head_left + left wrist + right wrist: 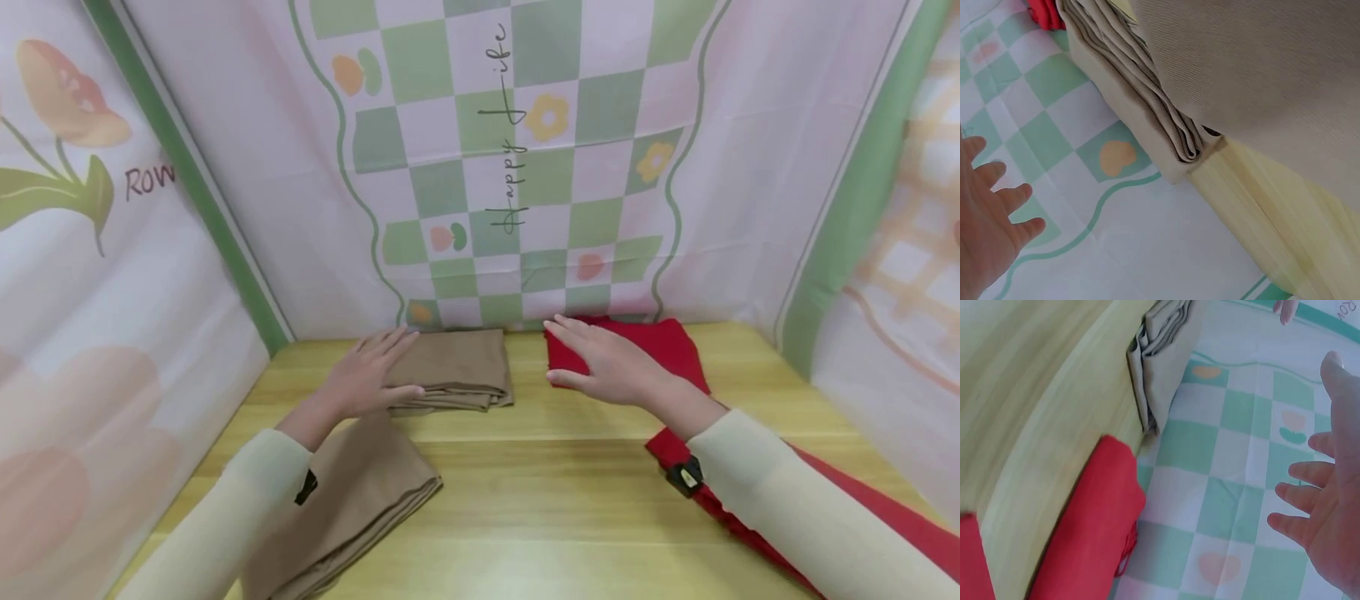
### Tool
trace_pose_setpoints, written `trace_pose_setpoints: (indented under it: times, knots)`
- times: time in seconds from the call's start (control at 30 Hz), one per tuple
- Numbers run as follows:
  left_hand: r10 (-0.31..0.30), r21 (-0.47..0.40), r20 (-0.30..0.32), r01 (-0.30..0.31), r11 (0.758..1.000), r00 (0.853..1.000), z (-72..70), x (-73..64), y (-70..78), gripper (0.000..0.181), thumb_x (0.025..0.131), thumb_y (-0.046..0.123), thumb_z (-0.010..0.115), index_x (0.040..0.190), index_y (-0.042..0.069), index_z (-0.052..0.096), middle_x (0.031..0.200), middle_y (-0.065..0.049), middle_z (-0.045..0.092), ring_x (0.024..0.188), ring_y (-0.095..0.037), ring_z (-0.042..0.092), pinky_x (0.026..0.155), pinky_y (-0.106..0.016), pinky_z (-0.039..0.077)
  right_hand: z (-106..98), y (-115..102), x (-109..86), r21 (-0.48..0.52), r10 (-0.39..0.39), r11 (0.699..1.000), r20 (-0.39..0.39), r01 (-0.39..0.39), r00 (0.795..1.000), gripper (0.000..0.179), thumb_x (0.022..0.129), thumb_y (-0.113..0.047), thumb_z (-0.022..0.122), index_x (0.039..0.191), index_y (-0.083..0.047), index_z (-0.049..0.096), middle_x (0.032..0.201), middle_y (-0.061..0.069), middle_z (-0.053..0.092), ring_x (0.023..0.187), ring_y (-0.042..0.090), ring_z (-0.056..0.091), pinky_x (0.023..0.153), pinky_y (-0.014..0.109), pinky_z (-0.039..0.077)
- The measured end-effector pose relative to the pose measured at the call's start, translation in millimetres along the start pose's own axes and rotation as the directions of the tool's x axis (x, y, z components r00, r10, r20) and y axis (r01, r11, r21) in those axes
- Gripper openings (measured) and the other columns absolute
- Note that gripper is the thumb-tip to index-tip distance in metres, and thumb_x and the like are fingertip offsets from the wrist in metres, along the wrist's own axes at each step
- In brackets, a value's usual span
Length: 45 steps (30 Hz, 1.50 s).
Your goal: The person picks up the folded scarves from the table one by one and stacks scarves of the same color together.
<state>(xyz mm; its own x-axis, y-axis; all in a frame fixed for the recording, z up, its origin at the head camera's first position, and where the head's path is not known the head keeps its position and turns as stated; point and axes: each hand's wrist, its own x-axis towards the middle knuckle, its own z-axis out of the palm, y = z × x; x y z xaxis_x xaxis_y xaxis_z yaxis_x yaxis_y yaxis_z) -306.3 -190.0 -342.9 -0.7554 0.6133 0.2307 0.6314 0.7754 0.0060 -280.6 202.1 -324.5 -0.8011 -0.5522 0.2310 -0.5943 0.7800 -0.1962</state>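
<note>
Two brown folded cloths lie on the left of the table. The back one (457, 358) is a neat stack, its layered edge showing in the left wrist view; the front one (356, 492) lies askew, partly under the left sleeve. My left hand (363, 379) overlaps the back brown cloth's left side, fingers extended, holding nothing. On the right, a folded red cloth (663, 346) lies at the back, and my right hand (618, 362) is over its front left part with straight, spread fingers and nothing held. A second red cloth (664, 448) passes beneath the right sleeve.
The wooden table (555, 508) ends at a back curtain (540, 175) with green checks and lettering. Printed fabric walls stand close on the left (67, 333) and right (900, 333). A black strap buckle (685, 477) sits at the right wrist.
</note>
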Motion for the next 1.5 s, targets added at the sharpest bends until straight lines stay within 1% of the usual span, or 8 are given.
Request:
trace_pose_setpoints:
  times: [0.13,0.27,0.53,0.7,0.87,1.07,1.2,1.5]
  knots:
    - [-0.011,-0.021,-0.020,0.010,1.000,1.000,-1.5,-10.9,-3.5,0.087,0.091,0.062,0.055,0.155,0.014,0.022,0.158,-0.013,0.020,0.142,-0.033,0.024,0.109,-0.059,0.024,4.9,-9.6,2.9,0.020,-0.034,0.999,-0.027,0.034,0.999,0.080,0.091,-0.048,0.065,0.151,-0.006,0.032,0.154,0.016,0.032,0.139,0.032,0.031,0.107,0.051,0.034]
    - [-0.022,-0.045,-0.047,0.020,0.999,0.999,-2.2,-23.0,-7.5,0.087,0.090,0.061,0.057,0.155,0.014,0.023,0.157,-0.014,0.022,0.139,-0.034,0.030,0.106,-0.060,0.029,11.9,-17.3,5.4,0.026,-0.063,0.998,-0.047,0.064,0.997,0.078,0.091,-0.046,0.065,0.149,-0.004,0.035,0.151,0.017,0.037,0.137,0.032,0.036,0.106,0.050,0.036]
    - [-0.081,-0.070,-0.071,0.076,0.995,0.994,2.3,-47.9,-17.1,0.085,0.089,0.060,0.059,0.151,0.008,0.033,0.148,-0.021,0.039,0.128,-0.044,0.042,0.103,-0.060,0.033,30.4,-29.2,10.8,0.054,-0.122,0.990,-0.099,0.128,0.988,0.074,0.091,-0.042,0.067,0.144,0.003,0.042,0.144,0.018,0.046,0.131,0.031,0.045,0.104,0.046,0.040]
    - [-0.116,-0.076,-0.086,0.109,0.991,0.990,6.2,-62.9,-24.8,0.081,0.089,0.055,0.063,0.147,0.003,0.039,0.143,-0.023,0.045,0.126,-0.043,0.045,0.101,-0.058,0.037,42.9,-39.7,17.0,0.087,-0.122,0.988,-0.079,0.129,0.989,0.072,0.093,-0.044,0.064,0.143,0.004,0.043,0.143,0.018,0.047,0.129,0.031,0.047,0.103,0.045,0.041]
    - [-0.180,-0.088,-0.057,0.174,0.981,0.982,7.4,-82.4,-30.9,0.077,0.090,0.053,0.062,0.145,0.002,0.042,0.141,-0.026,0.046,0.124,-0.045,0.046,0.098,-0.060,0.039,52.7,-53.4,23.8,0.133,-0.100,0.986,-0.033,0.103,0.994,0.074,0.093,-0.050,0.060,0.143,0.002,0.043,0.143,0.016,0.047,0.130,0.031,0.045,0.104,0.044,0.039]
    - [-0.238,-0.090,-0.045,0.234,0.968,0.970,8.3,-110.1,-38.3,0.073,0.091,0.051,0.063,0.141,0.000,0.046,0.136,-0.026,0.049,0.120,-0.047,0.048,0.095,-0.061,0.040,68.0,-65.4,30.8,0.167,-0.174,0.969,-0.052,0.180,0.983,0.069,0.093,-0.045,0.063,0.142,0.000,0.045,0.137,0.019,0.052,0.124,0.030,0.051,0.101,0.043,0.043]
    - [-0.290,-0.097,-0.032,0.286,0.953,0.956,10.3,-126.9,-44.8,0.074,0.090,0.052,0.063,0.138,-0.001,0.048,0.135,-0.027,0.050,0.119,-0.048,0.049,0.094,-0.062,0.040,77.9,-71.4,33.8,0.166,-0.182,0.968,-0.044,0.187,0.982,0.070,0.094,-0.046,0.061,0.142,0.001,0.044,0.139,0.019,0.050,0.125,0.031,0.050,0.103,0.042,0.041]
    - [-0.419,-0.111,0.036,0.420,0.901,0.907,14.8,-158.0,-56.8,0.075,0.090,0.055,0.062,0.131,-0.007,0.053,0.128,-0.032,0.052,0.115,-0.052,0.049,0.092,-0.064,0.040,93.7,-86.8,44.8,0.209,-0.144,0.967,-0.013,0.144,0.989,0.070,0.093,-0.047,0.063,0.142,-0.001,0.046,0.143,0.015,0.047,0.132,0.027,0.043,0.107,0.041,0.036]
